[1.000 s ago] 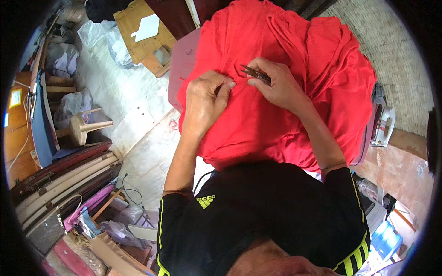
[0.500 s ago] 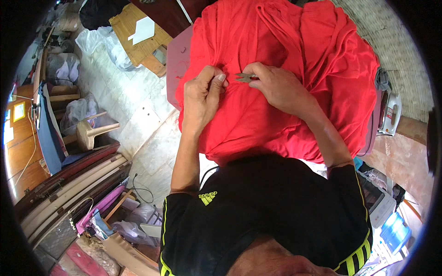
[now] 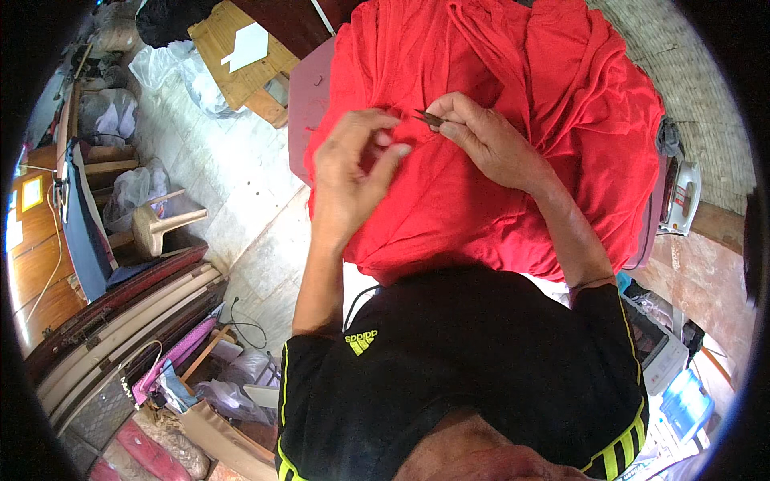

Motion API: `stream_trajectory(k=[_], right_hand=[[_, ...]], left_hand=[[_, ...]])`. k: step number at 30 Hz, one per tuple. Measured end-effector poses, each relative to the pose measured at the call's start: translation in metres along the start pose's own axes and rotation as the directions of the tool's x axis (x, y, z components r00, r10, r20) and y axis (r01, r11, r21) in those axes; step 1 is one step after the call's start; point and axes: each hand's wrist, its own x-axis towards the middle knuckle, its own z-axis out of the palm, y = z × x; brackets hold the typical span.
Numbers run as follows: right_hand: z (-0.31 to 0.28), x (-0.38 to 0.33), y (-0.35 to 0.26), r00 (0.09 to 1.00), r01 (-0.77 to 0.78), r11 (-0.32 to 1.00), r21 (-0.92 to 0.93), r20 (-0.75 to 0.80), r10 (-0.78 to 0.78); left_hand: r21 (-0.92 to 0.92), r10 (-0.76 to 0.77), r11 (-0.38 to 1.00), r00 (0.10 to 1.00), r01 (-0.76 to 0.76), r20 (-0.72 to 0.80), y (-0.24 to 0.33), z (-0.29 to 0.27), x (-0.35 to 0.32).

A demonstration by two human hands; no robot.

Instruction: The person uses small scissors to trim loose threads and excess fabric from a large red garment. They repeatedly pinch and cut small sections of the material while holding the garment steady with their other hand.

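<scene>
A large spread of gathered red cloth (image 3: 457, 220) covers most of the surface in front of me. My right hand (image 3: 493, 148) is closed around small metal thread snips (image 3: 431, 119), whose pointed blades stick out toward the left, just above the cloth. Opposite the blade tips, my left hand (image 3: 349, 168) hovers over the cloth's left part, thumb and fingers apart and slightly blurred. Nothing shows between its fingers.
The pinkish table edge (image 3: 307, 108) shows left of the cloth. An iron (image 3: 682, 199) stands at the right. Farther left are a wooden stool (image 3: 241, 60) with a white paper piece, plastic bags (image 3: 204, 84) and stacked boards (image 3: 128, 317). A blue container (image 3: 688, 405) is at lower right.
My left hand's thumb and fingers have parted from a pinch at the cloth. My right hand has tilted the snips and raised them slightly, and their blades look closer together.
</scene>
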Motion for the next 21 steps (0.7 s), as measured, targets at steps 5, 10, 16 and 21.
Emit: stream_trajectory(k=[5,10,16,21], right_hand=[[0.004,-0.002,0.012,0.996,0.069,0.993,0.095,-0.055,-0.064],[0.012,0.001,0.014,0.985,0.099,0.985,0.139,-0.155,-0.077],[0.010,-0.002,0.011,0.995,0.034,0.985,0.171,-0.096,-0.018],[-0.003,-0.009,-0.007,0.986,0.126,0.985,-0.121,-0.096,-0.138]], left_hand=[[0.001,0.049,0.999,0.999,-0.049,-0.007,-0.008,0.031,-0.004],[0.060,0.136,0.990,0.987,-0.131,-0.088,-0.010,0.040,-0.005],[0.080,0.222,0.973,0.969,-0.214,-0.108,-0.016,0.039,0.004],[0.027,-0.106,0.994,0.993,0.107,-0.052,-0.009,0.033,-0.004]])
